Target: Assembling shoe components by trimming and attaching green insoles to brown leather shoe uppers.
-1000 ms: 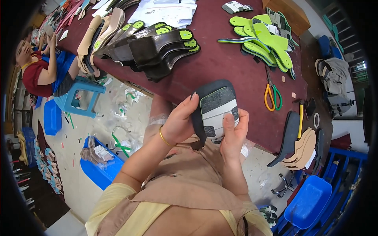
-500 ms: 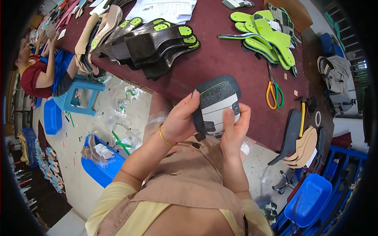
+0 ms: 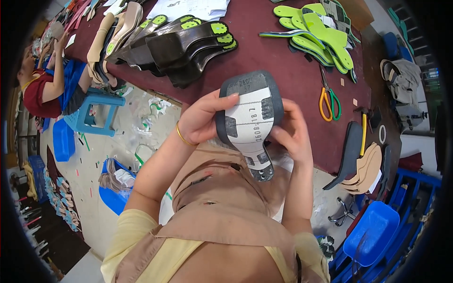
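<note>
In front of my apron I hold a dark grey insole [image 3: 246, 113] by both edges of its wide end. A white sheet with printed marks covers its middle, and its narrow heel end points down toward my lap. My left hand [image 3: 204, 115] grips the left edge, thumb lying over the face, fingers hidden behind. On the opposite edge is my right hand [image 3: 293, 131], thumb and fingers closed around it. Beyond the insole, a stack of glossy black insoles [image 3: 184, 49] with green heel pads lies on the dark red table [image 3: 250, 52].
At the far right lie bright green insoles [image 3: 314, 28]. Scissors [image 3: 329, 101] with orange and green handles and a yellow-handled hammer [image 3: 364, 132] lie nearer. Beige insoles [image 3: 365, 170] sit by the table's right edge. Blue bins [image 3: 371, 233] stand below. Another person [image 3: 45, 87] works at left.
The insole has turned over to show its flat face with the white sheet and its heel end downward. My left hand moved slightly left; my right hand shifted to the right edge.
</note>
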### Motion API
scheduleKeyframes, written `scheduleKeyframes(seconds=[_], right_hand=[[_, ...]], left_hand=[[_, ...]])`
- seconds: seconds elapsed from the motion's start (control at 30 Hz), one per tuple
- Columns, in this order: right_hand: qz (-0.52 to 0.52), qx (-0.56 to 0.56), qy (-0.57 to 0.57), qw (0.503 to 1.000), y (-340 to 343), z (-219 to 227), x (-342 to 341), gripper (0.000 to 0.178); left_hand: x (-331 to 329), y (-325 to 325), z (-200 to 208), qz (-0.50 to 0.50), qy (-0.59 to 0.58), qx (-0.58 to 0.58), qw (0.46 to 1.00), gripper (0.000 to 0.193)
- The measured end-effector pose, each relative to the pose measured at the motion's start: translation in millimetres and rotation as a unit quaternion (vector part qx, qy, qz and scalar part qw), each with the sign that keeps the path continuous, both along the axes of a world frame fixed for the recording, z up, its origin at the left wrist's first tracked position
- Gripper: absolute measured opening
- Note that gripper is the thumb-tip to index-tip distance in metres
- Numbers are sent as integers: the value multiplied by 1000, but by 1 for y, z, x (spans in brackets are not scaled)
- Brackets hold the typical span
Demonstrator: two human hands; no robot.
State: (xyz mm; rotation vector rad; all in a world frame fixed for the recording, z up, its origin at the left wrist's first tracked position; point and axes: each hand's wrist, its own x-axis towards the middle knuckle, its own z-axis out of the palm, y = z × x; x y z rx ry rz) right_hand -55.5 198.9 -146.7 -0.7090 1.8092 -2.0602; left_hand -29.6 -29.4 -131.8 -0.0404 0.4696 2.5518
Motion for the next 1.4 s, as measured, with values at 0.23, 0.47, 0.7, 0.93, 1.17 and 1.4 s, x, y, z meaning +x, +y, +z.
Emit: scheduleKeyframes(seconds=[0.23,0.47,0.7,0.93,1.17,1.4], right_hand=[[155,-32,-137,978,-8,-5,-5,23],[150,-96,-246,953,-8,-12,-4,18],[8,3,-195,981,-32,8,14,22],[-114,-214,-295,924,-25,14,-13,30],[-131,-202,-284,928,-21,0,-14,34],[18,-180,-265,947,-36,26,12,33]], left_hand=[[-8,-3,9,-30,-48,2,998,38],[-18,-10,10,-40,-37,-57,997,34],[-31,-6,2,-30,-21,-135,990,34],[11,23,-29,7,130,-347,929,38],[24,24,-31,5,73,-375,924,26],[-11,6,-7,-21,23,-193,981,69]])
